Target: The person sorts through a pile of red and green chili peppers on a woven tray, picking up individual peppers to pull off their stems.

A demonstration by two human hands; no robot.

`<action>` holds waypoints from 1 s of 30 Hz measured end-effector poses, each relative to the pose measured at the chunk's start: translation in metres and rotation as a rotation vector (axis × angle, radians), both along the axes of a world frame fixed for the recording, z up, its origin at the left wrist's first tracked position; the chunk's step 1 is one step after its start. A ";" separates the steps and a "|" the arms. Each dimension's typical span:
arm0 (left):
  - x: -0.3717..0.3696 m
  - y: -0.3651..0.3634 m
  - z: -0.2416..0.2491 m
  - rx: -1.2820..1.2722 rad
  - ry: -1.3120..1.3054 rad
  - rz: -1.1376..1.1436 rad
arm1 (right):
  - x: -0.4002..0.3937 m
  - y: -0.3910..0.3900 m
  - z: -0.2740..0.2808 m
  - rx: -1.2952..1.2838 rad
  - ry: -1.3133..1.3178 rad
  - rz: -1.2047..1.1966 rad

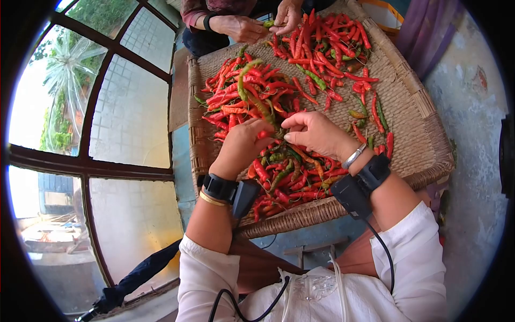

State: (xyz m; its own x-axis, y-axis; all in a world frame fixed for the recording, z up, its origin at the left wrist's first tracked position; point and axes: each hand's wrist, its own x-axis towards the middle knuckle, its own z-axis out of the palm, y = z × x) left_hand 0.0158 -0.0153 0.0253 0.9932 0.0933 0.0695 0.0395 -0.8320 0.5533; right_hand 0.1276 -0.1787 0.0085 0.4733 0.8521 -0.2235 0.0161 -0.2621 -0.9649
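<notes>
Both my hands are over a woven tray spread with red chili peppers. A long green-brown pepper stands up from between them, its curled tip pointing away from me. My left hand has its fingers pinched around the lower end of this pepper or close to it; a bit of red shows at the fingertips. My right hand faces it, thumb and forefinger nearly together at the pepper's base. Whether the right fingertips hold anything is too small to tell. Mixed green and red peppers lie below both hands.
Across the tray a co-worker's hands hold a green pepper. More red peppers lie at the far side. A framed window and a dark folded umbrella are on the left. A wall is on the right.
</notes>
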 end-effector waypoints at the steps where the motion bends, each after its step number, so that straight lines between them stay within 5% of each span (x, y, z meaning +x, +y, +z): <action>1: 0.001 -0.005 0.005 0.000 0.000 0.000 | -0.001 0.001 -0.006 0.086 -0.038 0.004; 3: 0.001 -0.015 0.011 -0.266 0.083 0.107 | -0.004 0.005 -0.012 0.220 -0.092 0.000; 7: 0.002 -0.020 0.000 -0.371 0.032 0.109 | -0.010 0.004 -0.002 0.232 -0.106 0.042; 10: 0.004 -0.020 -0.008 -0.544 -0.124 0.101 | -0.012 0.001 0.009 0.129 0.089 0.008; 12: 0.002 -0.025 0.000 -0.457 -0.071 0.087 | -0.009 0.000 0.010 0.134 0.289 -0.041; 17: 0.001 -0.032 0.006 -0.363 0.043 0.091 | -0.003 -0.003 0.007 0.025 0.171 0.029; 20: -0.004 -0.015 0.003 -0.309 0.142 0.088 | 0.012 -0.007 0.018 0.072 0.164 -0.249; 22: -0.011 0.004 -0.003 0.115 0.272 -0.076 | 0.030 -0.012 0.011 0.289 0.353 -0.413; 25: -0.020 0.014 -0.017 0.147 0.433 -0.153 | 0.037 -0.013 0.010 0.428 0.567 -0.751; 30: -0.024 0.004 -0.025 0.298 0.599 -0.235 | 0.030 -0.015 0.005 0.334 0.605 -0.587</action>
